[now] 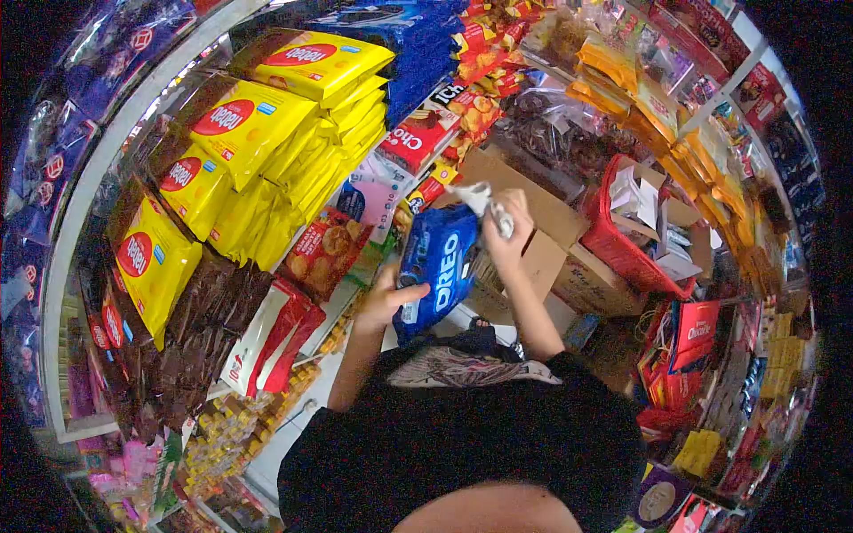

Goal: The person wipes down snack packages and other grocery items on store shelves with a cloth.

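A blue Oreo pack is tilted in front of my body, gripped along its lower left side by my left hand, thumb across the front. Beside the pack's upper right, my right hand is closed around a crumpled white cloth, whose loose end hangs over the pack's top edge. Left of my hands stand stacked yellow nabati packs. A red pack with round biscuits lies close to my left forearm.
Open cardboard boxes stand behind my right hand. To their right is a red plastic basket holding boxes and papers. Shelves of orange packs curve along the right. A red and white pack lies at lower left.
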### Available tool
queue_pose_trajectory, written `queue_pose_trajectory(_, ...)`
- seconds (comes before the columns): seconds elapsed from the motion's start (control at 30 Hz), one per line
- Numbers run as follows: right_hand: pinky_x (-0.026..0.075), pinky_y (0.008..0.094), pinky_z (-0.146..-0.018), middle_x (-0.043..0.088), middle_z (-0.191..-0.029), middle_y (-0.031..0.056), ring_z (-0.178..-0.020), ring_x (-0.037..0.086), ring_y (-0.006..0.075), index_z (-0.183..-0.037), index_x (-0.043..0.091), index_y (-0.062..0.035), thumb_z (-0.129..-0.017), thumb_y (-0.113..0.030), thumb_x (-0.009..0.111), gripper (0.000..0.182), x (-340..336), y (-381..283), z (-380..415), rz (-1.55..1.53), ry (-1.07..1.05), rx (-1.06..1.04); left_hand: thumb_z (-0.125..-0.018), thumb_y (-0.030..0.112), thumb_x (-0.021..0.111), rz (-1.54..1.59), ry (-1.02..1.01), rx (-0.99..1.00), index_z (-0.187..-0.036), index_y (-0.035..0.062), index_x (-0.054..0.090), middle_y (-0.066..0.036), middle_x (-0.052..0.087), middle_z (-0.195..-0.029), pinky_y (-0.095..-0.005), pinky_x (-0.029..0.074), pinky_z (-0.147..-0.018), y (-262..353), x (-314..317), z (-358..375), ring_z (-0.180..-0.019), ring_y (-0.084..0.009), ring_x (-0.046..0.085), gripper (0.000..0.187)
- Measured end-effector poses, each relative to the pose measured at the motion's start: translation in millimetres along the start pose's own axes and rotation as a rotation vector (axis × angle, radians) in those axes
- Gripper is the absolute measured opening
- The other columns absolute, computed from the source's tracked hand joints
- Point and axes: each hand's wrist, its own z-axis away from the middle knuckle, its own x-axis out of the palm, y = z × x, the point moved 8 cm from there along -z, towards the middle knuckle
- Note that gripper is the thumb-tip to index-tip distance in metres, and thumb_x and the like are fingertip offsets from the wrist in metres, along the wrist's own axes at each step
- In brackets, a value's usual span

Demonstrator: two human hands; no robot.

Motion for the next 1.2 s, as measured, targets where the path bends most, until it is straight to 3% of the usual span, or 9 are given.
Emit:
queue_pose_trajectory(0.17, 0.036, 0.034, -0.061, 0.048, -0.068, 0.0106, -0.063, 0.045, 0.0264, -0.069, 0.05, -0.0019, -0.048, 0.0, 0.053, 0.021, 14, -70, -3, -0.165, -0.031, -0.239, -0.061, 0.008, 0.057, -0.051, 0.014, -0.069, -0.099, 0.0024, 0.043, -0.004, 0.052, -0.083, -0.0252, 0.04, -0.066, -3, 6, -8, -0.072, -0.013, 0.05, 0.041)
queue_pose_trajectory(0.3, 0.035, 0.0351, -0.061, 0.048, -0.068, 0.0107, -0.063, 0.044, 0.0267, -0.069, 0.05, -0.0029, -0.047, 0.0, 0.054, 0.023, 17, -57, 1, -0.054, -0.098, -0.25, -0.063, 0.008, 0.057, -0.037, 0.056, -0.075, -0.099, 0.0021, 0.044, -0.004, 0.052, -0.084, -0.0246, 0.039, -0.068, -5, 3, -4, -0.074, -0.0126, 0.05, 0.039)
queue_pose_trajectory(0.63, 0.035, 0.0272, -0.058, 0.044, -0.069, 0.0115, -0.064, 0.043, 0.0224, -0.07, 0.046, 0.0012, -0.057, 0.001, 0.051, 0.014, 17, 35, 39, -0.13, -0.016, 0.408, -0.065, 0.009, 0.056, -0.063, 0.127, -0.088, -0.098, 0.0017, 0.044, -0.005, 0.052, -0.086, -0.0231, 0.039, -0.068, 1, 6, 5, -0.076, -0.0117, 0.049, 0.036)
queue_pose_trajectory(0.77, 0.034, 0.0276, -0.06, 0.043, -0.07, 0.0121, -0.066, 0.042, 0.0225, -0.072, 0.045, 0.0011, -0.056, 0.007, 0.048, 0.018, 29, -49, 4, -0.118, -0.057, -0.062, -0.066, 0.01, 0.057, 0.072, 0.122, -0.097, -0.098, 0.0023, 0.044, -0.004, 0.052, -0.084, -0.0224, 0.039, -0.068, -22, -4, -7, -0.075, -0.0106, 0.049, 0.036)
queue_pose_trajectory(0.83, 0.034, 0.028, -0.061, 0.044, -0.072, 0.0129, -0.067, 0.043, 0.0241, -0.074, 0.045, 0.0009, -0.055, 0.008, 0.048, 0.02, 32, -46, 6, -0.107, -0.077, -0.129, -0.066, 0.01, 0.056, 0.094, 0.137, -0.114, -0.099, 0.0025, 0.043, -0.004, 0.052, -0.085, -0.0226, 0.039, -0.068, -22, -8, -5, -0.076, -0.0115, 0.049, 0.036)
queue_pose_trajectory(0.93, 0.035, 0.0306, -0.061, 0.044, -0.072, 0.013, -0.068, 0.043, 0.0255, -0.074, 0.046, -0.0002, -0.059, 0.0, 0.05, 0.016, 29, 1, 18, -0.054, -0.068, 0.083, -0.064, 0.008, 0.055, 0.23, 0.21, 0.012, -0.1, 0.0021, 0.043, -0.007, 0.052, -0.089, -0.0272, 0.04, -0.069, -10, -17, 1, -0.078, -0.0154, 0.05, 0.038)
queue_pose_trajectory(1.03, 0.034, 0.0242, -0.056, 0.042, -0.065, 0.004, -0.063, 0.041, 0.0121, -0.076, 0.045, -0.0022, -0.071, -0.007, 0.046, 0.007, 29, 54, 51, -0.241, -0.07, 0.613, -0.063, 0.008, 0.055, 0.351, 0.203, 0.067, -0.099, 0.0017, 0.044, -0.007, 0.052, -0.088, -0.0296, 0.04, -0.071, -11, -26, 2, -0.078, -0.0167, 0.051, 0.039)
queue_pose_trajectory(1.13, 0.032, 0.0216, -0.053, 0.039, -0.063, 0.0001, -0.06, 0.037, 0.0072, -0.077, 0.043, -0.0033, -0.075, -0.012, 0.045, 0.009, 23, 44, 68, -0.326, 0.005, 0.761, -0.064, 0.01, 0.054, 0.345, 0.25, 0.065, -0.101, 0.0013, 0.043, -0.008, 0.052, -0.09, -0.0309, 0.04, -0.072, -18, -33, 3, -0.079, -0.0182, 0.051, 0.039)
queue_pose_trajectory(1.2, 0.034, 0.0212, -0.055, 0.043, -0.068, 0.001, -0.063, 0.039, 0.008, -0.082, 0.043, -0.0026, -0.076, -0.015, 0.044, 0.013, 19, 41, 89, -0.237, -0.171, 0.791, -0.065, 0.01, 0.053, 0.328, 0.304, 0.08, -0.101, 0.0012, 0.043, -0.008, 0.052, -0.091, -0.0314, 0.04, -0.072, -19, -39, 3, -0.08, -0.0186, 0.051, 0.038)
